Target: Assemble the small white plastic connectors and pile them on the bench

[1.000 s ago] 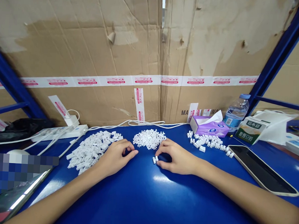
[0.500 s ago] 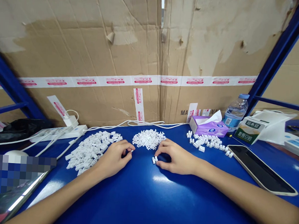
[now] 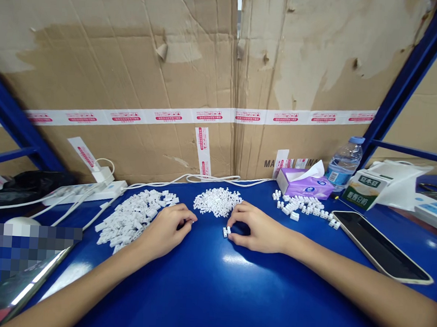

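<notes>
My right hand [image 3: 249,227] pinches a small white plastic block [image 3: 226,231], with dark openings on its side, between thumb and fingertips just above the blue table [image 3: 211,286]. Closed at the fingertips, my left hand [image 3: 172,229] shows a tiny white speck of a piece [image 3: 193,222] at its tip; its shape is too small to make out. Beside the left hand lies a heap of larger white plastic pieces [image 3: 133,217], partly covered by the wrist. Between and beyond both hands sits a pile of tiny white pieces [image 3: 217,202].
At the right lie several white blocks [image 3: 300,206], a purple tissue pack [image 3: 306,185], a water bottle [image 3: 344,164], a carton [image 3: 367,188] and a phone [image 3: 381,247]. A power strip [image 3: 91,192] with cables is at the left, near another device [image 3: 22,280]. Cardboard [image 3: 135,69] stands behind.
Both hands stay almost where they were. The white block in my right hand looks turned slightly more upright; the view has shifted a little.
</notes>
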Demonstrator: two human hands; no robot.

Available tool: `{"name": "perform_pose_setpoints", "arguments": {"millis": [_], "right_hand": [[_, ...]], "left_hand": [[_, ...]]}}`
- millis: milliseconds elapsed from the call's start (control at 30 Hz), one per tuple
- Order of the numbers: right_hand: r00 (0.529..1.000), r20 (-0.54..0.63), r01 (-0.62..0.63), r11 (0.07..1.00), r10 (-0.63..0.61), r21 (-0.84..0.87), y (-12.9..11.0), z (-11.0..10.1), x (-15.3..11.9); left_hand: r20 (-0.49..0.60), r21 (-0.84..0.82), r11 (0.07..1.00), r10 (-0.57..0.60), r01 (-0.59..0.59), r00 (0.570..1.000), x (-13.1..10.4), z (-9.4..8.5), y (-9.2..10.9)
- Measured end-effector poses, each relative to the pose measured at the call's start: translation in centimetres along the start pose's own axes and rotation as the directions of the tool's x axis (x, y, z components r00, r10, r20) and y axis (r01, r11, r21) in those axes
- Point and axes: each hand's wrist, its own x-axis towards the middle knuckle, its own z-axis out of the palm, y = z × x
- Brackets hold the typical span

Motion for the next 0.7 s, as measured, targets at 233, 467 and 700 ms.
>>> {"name": "perform_pose_setpoints", "arguments": {"millis": [233,467,700], "right_hand": [[1.000,0.004,-0.002,1.000,0.002,0.000,-0.11,-0.12,0.03],[1.000,0.002,-0.004,1.000,0.004,0.001,0.00,-0.12,0.01],[1.000,0.002,0.001,1.000,-0.001,0.000,-0.01,-0.11,-0.02]], "left_hand": [[0.010,0.001,1.000,0.003,-0.003,1.000,0.00,-0.03,0.07],[-0.006,0.008,0.999,0.048,-0.048,0.999,-0.21,0.19,-0.25],[0.035,-0.007,0.998,0.067,-0.066,0.997,-0.12,-0.28,-0.33]]}}
